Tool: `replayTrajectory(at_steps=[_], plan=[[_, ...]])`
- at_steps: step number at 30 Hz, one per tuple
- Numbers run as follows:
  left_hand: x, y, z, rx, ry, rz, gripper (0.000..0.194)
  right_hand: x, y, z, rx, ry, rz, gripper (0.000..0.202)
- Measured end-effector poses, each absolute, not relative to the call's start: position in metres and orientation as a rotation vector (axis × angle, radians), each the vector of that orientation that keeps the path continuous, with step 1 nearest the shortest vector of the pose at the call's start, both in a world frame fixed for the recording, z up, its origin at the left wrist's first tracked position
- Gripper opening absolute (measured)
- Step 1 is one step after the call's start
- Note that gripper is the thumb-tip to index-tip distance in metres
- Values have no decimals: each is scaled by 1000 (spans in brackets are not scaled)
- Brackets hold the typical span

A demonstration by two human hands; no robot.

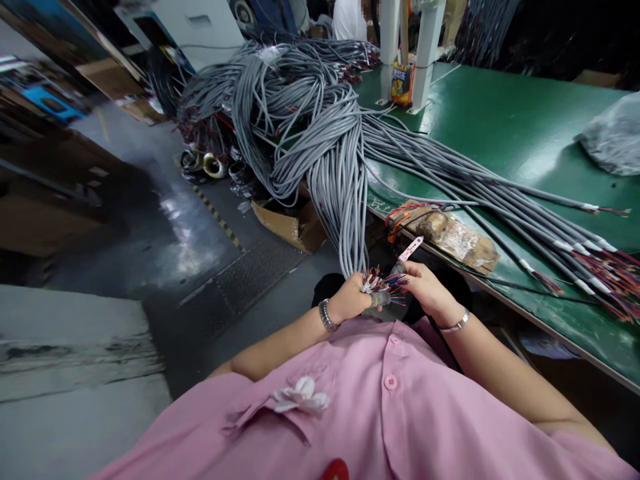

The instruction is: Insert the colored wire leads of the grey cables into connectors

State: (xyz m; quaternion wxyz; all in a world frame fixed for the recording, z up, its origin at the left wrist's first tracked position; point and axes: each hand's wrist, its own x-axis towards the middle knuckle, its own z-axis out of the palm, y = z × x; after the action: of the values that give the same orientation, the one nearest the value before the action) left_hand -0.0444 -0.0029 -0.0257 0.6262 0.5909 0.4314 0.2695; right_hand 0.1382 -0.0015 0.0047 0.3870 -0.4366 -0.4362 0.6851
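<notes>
Close to my body, my left hand (353,299) is closed round the end of a bundle of grey cables (345,213), whose thin coloured wires (395,288) fan out to the right. My right hand (425,288) touches those wires with bent fingers and has a small tool with a pale, dotted strip (411,249) sticking up from its grip. The tool's lower part is hidden by the fingers. A dark taped thumb or finger shows beside the wires.
More grey cables (450,167) lie across the green table (530,100), their stripped ends at the right. A wooden block (467,243) sits at the table edge. A cardboard box (285,223) stands on the floor. A person in white (349,20) is at the back.
</notes>
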Motion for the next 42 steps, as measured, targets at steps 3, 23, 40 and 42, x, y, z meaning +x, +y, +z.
replayTrajectory(at_steps=[3, 23, 40, 42], plan=[[-45, -2, -26, 1351, 977, 602, 27, 136, 0, 3, -1110, -1117, 1755, 7], [-46, -4, -22, 1393, 972, 758, 33, 127, -24, -1, -994, -825, 1628, 34], [-32, 3, -3, 1092, 820, 833, 27, 168, 4, -35, -1013, -592, 1693, 48], [-28, 5, -3, 1072, 785, 837, 26, 164, 12, -33, -934, -657, 1773, 50]])
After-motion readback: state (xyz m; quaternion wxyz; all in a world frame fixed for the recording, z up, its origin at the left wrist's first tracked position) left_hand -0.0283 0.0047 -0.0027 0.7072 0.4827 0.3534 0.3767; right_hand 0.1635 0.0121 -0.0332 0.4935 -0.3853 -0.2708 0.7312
